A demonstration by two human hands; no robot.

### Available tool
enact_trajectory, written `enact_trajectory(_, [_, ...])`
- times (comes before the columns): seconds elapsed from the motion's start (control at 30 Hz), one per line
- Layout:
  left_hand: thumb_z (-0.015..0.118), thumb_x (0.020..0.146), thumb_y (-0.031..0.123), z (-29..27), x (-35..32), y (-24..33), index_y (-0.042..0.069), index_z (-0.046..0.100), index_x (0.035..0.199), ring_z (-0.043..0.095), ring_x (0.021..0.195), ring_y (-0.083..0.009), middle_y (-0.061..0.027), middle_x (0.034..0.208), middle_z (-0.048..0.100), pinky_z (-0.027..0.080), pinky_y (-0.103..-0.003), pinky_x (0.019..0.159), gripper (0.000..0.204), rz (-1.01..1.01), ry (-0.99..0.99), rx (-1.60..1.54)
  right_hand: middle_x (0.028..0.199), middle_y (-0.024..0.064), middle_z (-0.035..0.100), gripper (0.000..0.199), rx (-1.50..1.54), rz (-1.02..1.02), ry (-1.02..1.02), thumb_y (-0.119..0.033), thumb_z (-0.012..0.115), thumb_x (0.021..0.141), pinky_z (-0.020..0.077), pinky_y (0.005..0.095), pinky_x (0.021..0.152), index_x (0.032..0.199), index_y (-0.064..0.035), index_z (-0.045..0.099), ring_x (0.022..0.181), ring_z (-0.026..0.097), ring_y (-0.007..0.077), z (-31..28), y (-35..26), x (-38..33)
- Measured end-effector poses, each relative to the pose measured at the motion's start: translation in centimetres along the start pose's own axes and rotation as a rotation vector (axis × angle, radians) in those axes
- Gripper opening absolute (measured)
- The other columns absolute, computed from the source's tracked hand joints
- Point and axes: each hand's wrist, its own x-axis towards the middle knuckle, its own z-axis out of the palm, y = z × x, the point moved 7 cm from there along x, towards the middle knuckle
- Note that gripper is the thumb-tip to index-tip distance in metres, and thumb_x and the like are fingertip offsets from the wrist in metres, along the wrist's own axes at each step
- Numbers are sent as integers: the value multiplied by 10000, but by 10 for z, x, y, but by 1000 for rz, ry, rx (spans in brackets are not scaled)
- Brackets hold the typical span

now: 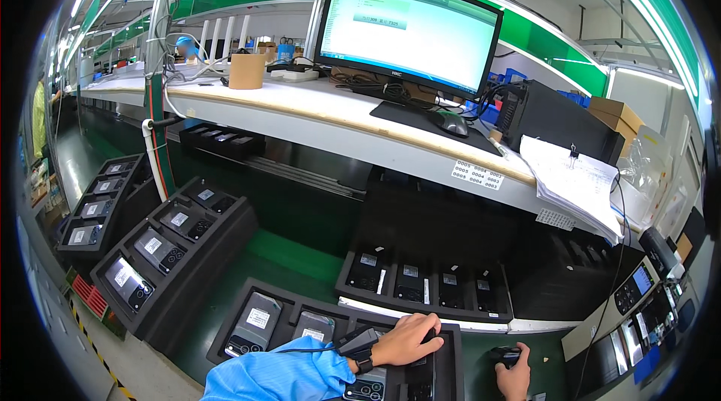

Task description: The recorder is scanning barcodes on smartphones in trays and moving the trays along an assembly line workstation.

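My left hand (407, 339), in a blue sleeve with a black wristband, reaches across a dark foam tray (219, 342). Its fingers are curled over the tray's right end around something dark, mostly hidden beneath them. Smartphones lie in the tray's slots, among them a grey phone (254, 326) with a white label and another labelled phone (313, 326) beside it. The sleeve and hand cover part of the tray. To the right, apart from the tray, my right hand (514, 380) grips a small black device (505, 357) above the green surface; its exact kind is unclear.
More foam trays with phones stand left (184, 228) and ahead (420, 303). A shelf above carries a monitor (409, 33), a mouse (453, 124), a cardboard roll (247, 72) and clipped papers (574, 176). A beige machine with a small display (627, 299) stands right; a cable hangs beside it.
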Motion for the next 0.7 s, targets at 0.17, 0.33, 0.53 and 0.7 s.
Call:
enact_trajectory(0.17, [553, 1012, 381, -2, 0, 4, 73, 522, 1116, 536, 1125, -321, -138, 1088, 577, 364, -449, 1045, 327, 3, 8, -4, 1126, 284, 706, 667, 10, -39, 41, -134, 742, 851, 533, 496, 905, 1458, -165, 469, 1076, 672, 468, -1, 1, -1])
enact_trajectory(0.33, [565, 1002, 366, -2, 0, 0, 71, 529, 1104, 540, 1114, -320, -132, 1073, 583, 370, -447, 1035, 314, 2, 13, 3, 1135, 284, 704, 664, 24, -28, 24, -135, 749, 848, 535, 496, 902, 1452, -161, 475, 1085, 670, 470, 1, -1, 0])
enact_trajectory(0.53, [577, 994, 352, 0, 1, 0, 65, 532, 1092, 542, 1113, -325, -131, 1080, 589, 376, -447, 1024, 306, 25, 23, 3, 1004, 245, 730, 513, -129, -312, 282, -221, 749, 892, 577, 432, 787, 1355, -70, 587, 851, 716, 391, -7, -10, -8])
enact_trajectory(0.7, [577, 994, 347, -3, 4, -1, 65, 531, 1089, 543, 1114, -329, -137, 1078, 590, 382, -446, 1011, 301, 4, -7, -14, 1402, 170, 513, 691, 173, -271, 636, -179, 684, 935, 487, 368, 982, 1532, -79, 351, 1143, 607, 289, -42, 48, 19])
